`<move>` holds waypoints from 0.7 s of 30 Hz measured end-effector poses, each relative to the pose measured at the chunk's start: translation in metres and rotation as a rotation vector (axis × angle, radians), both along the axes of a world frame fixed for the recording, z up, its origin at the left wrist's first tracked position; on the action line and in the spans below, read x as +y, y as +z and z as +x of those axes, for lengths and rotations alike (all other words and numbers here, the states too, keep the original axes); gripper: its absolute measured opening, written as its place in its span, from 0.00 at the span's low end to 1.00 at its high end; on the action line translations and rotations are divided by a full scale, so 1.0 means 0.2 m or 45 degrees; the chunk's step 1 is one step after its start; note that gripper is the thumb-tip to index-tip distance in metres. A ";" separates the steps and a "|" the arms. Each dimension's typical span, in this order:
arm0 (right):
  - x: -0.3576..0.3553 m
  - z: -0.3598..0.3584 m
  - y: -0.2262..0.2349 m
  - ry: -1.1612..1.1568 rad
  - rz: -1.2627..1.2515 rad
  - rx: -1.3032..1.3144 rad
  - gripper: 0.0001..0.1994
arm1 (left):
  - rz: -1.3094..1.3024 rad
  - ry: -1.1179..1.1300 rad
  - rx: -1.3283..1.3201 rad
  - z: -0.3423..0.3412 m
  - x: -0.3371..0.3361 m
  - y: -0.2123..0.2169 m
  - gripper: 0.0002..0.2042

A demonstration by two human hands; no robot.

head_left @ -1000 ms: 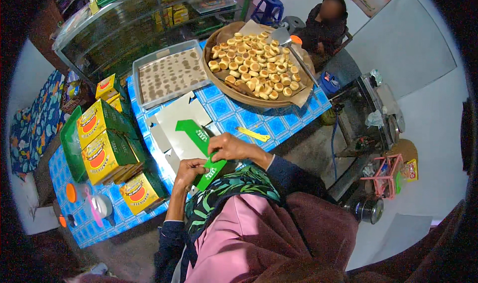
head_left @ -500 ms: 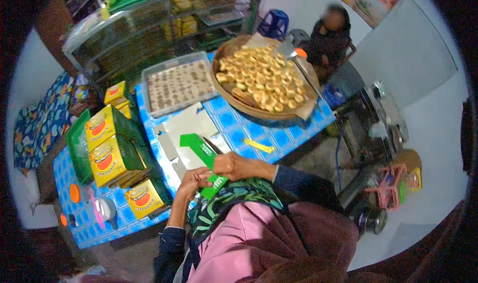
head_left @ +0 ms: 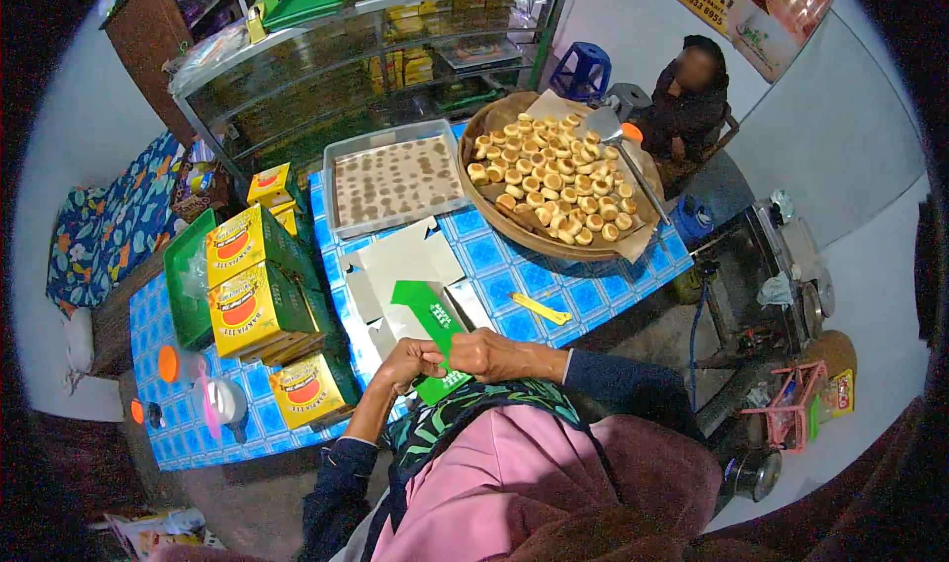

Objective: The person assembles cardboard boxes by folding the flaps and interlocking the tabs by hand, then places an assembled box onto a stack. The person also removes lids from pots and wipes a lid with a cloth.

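Observation:
A partly folded cardboard box (head_left: 427, 310), green outside and off-white inside, lies against the near edge of the table in front of me. My left hand (head_left: 411, 366) is closed on the near end of its green side panel. Just to the right, my right hand (head_left: 491, 354) is curled into a fist over the same panel, knuckles up, and grips it. The fingertips of both hands are partly hidden. Beyond my right hand a yellow cutter knife (head_left: 540, 308) rests on the blue checked tablecloth.
A round woven tray (head_left: 494, 228) of small browned cakes stands at the far right, with a spatula (head_left: 633, 172) across it. Left of it is a plastic tray (head_left: 330, 181) lined with spotted paper. Stacked yellow boxes (head_left: 242, 310) occupy the left. A person (head_left: 695, 102) sits behind.
The whole view has shifted, so the table and its things appear farther right. Both hands keep their grip on the box panel, with little visible change in their pose.

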State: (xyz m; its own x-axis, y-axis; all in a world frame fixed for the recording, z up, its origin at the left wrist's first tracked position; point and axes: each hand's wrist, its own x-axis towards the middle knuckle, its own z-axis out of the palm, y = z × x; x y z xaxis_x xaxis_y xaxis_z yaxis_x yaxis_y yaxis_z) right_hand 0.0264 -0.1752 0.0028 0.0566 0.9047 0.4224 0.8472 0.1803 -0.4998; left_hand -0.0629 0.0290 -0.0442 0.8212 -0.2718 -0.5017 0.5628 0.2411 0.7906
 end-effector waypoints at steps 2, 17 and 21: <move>-0.04 0.00 -0.01 -0.008 -0.015 0.015 0.07 | -0.042 0.004 0.031 0.03 -0.05 0.06 0.16; 0.00 0.00 -0.01 0.053 -0.043 0.103 0.07 | 0.251 -0.040 -0.020 0.04 -0.06 0.08 0.15; 0.01 -0.01 -0.01 0.049 -0.050 0.113 0.07 | 0.182 -0.048 0.028 0.07 -0.03 0.06 0.17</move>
State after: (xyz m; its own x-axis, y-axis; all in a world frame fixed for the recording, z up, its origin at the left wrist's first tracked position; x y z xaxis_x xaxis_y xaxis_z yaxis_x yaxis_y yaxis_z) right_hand 0.0240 -0.1733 0.0009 0.0574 0.9226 0.3814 0.7919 0.1905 -0.5802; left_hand -0.0496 0.0226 -0.0319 0.8000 -0.2269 -0.5554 0.5871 0.1050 0.8027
